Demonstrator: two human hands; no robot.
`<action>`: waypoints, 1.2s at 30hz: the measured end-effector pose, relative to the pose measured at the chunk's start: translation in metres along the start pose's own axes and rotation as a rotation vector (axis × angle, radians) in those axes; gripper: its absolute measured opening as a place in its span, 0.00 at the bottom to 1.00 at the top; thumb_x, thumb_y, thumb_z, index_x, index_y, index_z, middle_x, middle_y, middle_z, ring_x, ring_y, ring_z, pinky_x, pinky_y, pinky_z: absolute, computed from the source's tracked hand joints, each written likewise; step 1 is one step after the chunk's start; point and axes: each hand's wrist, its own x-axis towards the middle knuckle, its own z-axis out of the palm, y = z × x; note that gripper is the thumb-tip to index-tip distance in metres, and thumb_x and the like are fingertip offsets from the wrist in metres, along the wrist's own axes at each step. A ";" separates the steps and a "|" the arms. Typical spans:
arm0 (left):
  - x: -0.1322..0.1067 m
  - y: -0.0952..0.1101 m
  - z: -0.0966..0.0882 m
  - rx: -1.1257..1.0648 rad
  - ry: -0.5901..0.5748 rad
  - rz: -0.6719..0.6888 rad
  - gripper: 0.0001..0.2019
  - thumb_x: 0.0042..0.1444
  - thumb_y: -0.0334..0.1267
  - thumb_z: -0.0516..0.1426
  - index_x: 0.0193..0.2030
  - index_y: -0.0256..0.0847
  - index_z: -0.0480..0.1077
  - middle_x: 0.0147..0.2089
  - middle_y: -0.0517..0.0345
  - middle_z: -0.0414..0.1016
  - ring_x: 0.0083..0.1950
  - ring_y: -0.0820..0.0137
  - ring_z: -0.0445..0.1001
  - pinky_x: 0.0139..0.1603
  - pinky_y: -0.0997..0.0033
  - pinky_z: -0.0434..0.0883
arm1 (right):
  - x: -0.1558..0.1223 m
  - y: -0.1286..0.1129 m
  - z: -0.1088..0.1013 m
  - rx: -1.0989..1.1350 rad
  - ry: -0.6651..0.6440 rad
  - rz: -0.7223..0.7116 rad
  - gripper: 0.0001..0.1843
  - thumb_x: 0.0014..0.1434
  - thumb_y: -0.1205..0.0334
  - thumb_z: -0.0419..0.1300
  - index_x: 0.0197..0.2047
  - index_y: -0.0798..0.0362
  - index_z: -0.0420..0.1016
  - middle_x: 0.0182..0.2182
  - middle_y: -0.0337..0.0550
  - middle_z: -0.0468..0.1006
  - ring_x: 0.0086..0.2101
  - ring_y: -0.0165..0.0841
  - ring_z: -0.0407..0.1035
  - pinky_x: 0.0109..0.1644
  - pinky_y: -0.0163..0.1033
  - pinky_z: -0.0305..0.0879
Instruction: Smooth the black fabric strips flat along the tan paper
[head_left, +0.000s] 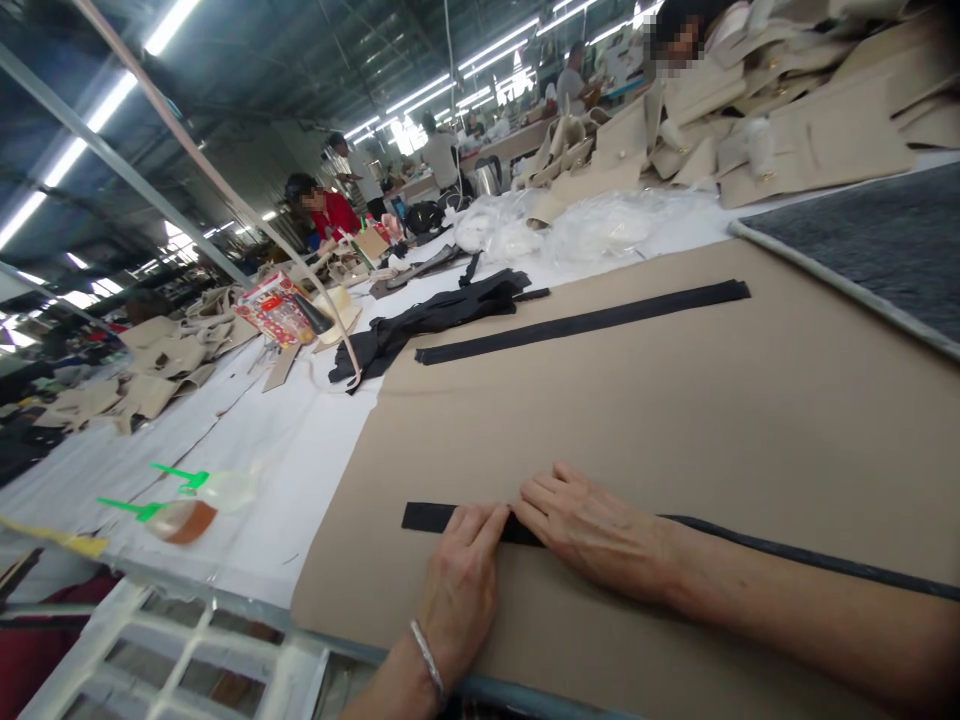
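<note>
A long black strip lies across a tan board. Its left end is flat and wide, while the part right of my hands looks narrower, as if folded. My left hand, with a silver bracelet at the wrist, pinches the strip near its left end. Right beside it, my right hand has its fingers curled and pressed together on the same strip. The fingertips of both hands nearly meet, and they hide part of the strip. Farther back on the board rests a second black strip, apart from both hands.
The tan board covers much of the table. Behind it are a heap of black strips, clear plastic bags and piled beige pieces. Two green-tipped squeeze bottles lie left. A dark grey slab is at right.
</note>
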 end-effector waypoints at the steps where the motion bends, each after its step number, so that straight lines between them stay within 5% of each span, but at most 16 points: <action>1: -0.001 -0.001 -0.001 0.012 -0.007 0.020 0.23 0.61 0.20 0.47 0.60 0.40 0.65 0.50 0.51 0.73 0.51 0.64 0.69 0.54 0.60 0.73 | -0.003 0.002 0.000 -0.003 0.000 -0.009 0.05 0.65 0.73 0.53 0.39 0.56 0.67 0.33 0.42 0.68 0.33 0.37 0.62 0.40 0.43 0.58; 8: -0.005 0.000 0.001 0.126 -0.009 0.064 0.25 0.59 0.19 0.48 0.61 0.39 0.65 0.54 0.50 0.71 0.54 0.63 0.67 0.56 0.61 0.72 | -0.023 0.013 -0.002 0.022 0.006 -0.063 0.07 0.65 0.74 0.53 0.37 0.56 0.69 0.33 0.42 0.67 0.31 0.35 0.60 0.40 0.42 0.55; 21: 0.001 0.008 -0.012 0.262 -0.231 0.068 0.33 0.57 0.20 0.48 0.68 0.51 0.58 0.53 0.50 0.66 0.54 0.62 0.65 0.54 0.58 0.73 | -0.049 0.015 -0.012 0.015 0.007 -0.044 0.08 0.62 0.76 0.53 0.41 0.58 0.70 0.33 0.42 0.67 0.31 0.35 0.59 0.40 0.42 0.55; 28: 0.001 0.012 -0.011 0.269 -0.229 0.053 0.42 0.51 0.16 0.45 0.71 0.52 0.49 0.53 0.52 0.66 0.54 0.62 0.65 0.56 0.60 0.71 | -0.058 0.016 -0.016 0.049 0.001 0.000 0.07 0.62 0.76 0.53 0.40 0.57 0.69 0.34 0.43 0.68 0.33 0.35 0.60 0.40 0.42 0.55; 36: 0.009 0.019 -0.016 0.379 -0.288 0.080 0.39 0.53 0.18 0.47 0.70 0.54 0.53 0.51 0.50 0.65 0.51 0.61 0.66 0.53 0.59 0.72 | -0.064 0.020 -0.015 0.038 0.020 -0.049 0.05 0.63 0.75 0.55 0.38 0.56 0.68 0.34 0.42 0.68 0.33 0.35 0.59 0.39 0.43 0.52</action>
